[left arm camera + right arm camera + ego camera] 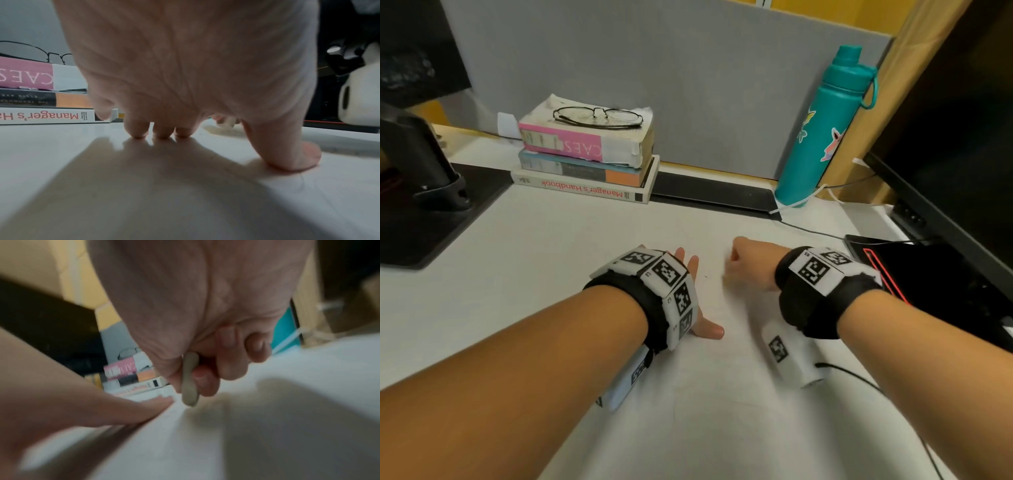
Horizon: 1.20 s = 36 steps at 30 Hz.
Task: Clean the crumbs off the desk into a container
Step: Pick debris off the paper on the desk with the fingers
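While the left hand (690, 294) lies flat on the white desk (551, 291), fingers straight and fingertips (162, 133) touching the surface, the right hand (748, 263) just beside it is curled around a thin pale strip (190, 381). Crumbs are too small to make out. Farther back: stacked books (585, 161), glasses (597, 116), a teal bottle (822, 130).

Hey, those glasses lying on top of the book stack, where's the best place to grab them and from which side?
Probably pinch the bridge of the glasses, coming straight down from above. They lie flat on the top book with thin wire rims, so the lenses stay unsmudged and the temples aren't bent. The left hand is nearer the stack.
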### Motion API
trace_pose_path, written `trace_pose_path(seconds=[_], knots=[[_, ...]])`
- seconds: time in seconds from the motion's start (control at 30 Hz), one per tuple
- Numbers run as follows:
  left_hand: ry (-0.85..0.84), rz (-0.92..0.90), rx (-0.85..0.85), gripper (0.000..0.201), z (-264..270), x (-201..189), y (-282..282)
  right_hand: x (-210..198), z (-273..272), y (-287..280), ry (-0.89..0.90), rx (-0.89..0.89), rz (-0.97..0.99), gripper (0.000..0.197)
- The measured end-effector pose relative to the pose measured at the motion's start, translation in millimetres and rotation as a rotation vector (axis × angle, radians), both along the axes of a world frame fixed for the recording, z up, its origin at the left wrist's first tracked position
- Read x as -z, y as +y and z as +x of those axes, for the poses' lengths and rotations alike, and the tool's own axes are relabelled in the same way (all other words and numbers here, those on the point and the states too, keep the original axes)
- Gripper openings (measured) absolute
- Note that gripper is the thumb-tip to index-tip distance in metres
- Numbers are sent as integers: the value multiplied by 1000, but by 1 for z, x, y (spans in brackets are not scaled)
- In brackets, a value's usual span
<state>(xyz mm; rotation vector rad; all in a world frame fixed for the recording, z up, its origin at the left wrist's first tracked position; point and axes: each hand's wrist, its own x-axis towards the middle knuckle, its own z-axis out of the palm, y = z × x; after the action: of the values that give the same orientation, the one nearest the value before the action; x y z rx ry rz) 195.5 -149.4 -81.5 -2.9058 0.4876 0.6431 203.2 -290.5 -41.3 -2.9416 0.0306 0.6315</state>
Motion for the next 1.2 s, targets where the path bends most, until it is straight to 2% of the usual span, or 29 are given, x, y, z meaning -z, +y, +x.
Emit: trace_pose_path(seconds=[0.07,0.13,0.27,0.4,0.53,0.57,0.63,0.73,0.8,0.87,0.9,0.93,1.0,1.03,1.13,1.17,1.2], knots=[[30,37,-4,125,-2,-6,-1,7,-5,4,9,9,83,12],[54,28,-10,124,-4,-8,-2,6,-13,-3,55,20,63,11],[46,72,21,121,-9,-17,-5,0,-8,0,8,-28,-87,32],[61,46,-2,122,-7,-14,-5,10,-13,-2,-5,-9,25,13],[57,54,31,123,-9,-15,-4,-5,-20,-21,65,41,2,9],[57,57,32,124,-9,-17,-5,-7,-19,-24,69,80,68,11],[77,31,5,125,-8,-15,-6,-5,-14,-31,25,224,317,19],[56,96,33,124,-5,-4,-8,9,-12,-41,-75,441,649,19],[-4,74,98,113,-4,-8,-18,15,-11,-44,-81,493,736,22],[-22,-105,181,76,-13,-15,-38,18,-7,-46,-83,508,803,29],[2,-174,243,65,-20,-14,-51,19,-6,-48,-80,517,834,31],[42,-186,325,64,-31,-7,-63,19,-4,-49,-75,520,848,31],[95,-56,431,71,-44,8,-71,20,-3,-50,-60,514,842,31],[90,-17,374,71,-39,14,-68,22,-1,-50,-57,503,829,32],[-30,17,19,78,-16,8,-49,26,1,-51,-56,485,772,30],[-49,26,11,80,-17,2,-48,27,2,-51,-60,485,769,29],[-35,0,78,79,-22,-3,-50,27,3,-51,-71,480,768,30]])
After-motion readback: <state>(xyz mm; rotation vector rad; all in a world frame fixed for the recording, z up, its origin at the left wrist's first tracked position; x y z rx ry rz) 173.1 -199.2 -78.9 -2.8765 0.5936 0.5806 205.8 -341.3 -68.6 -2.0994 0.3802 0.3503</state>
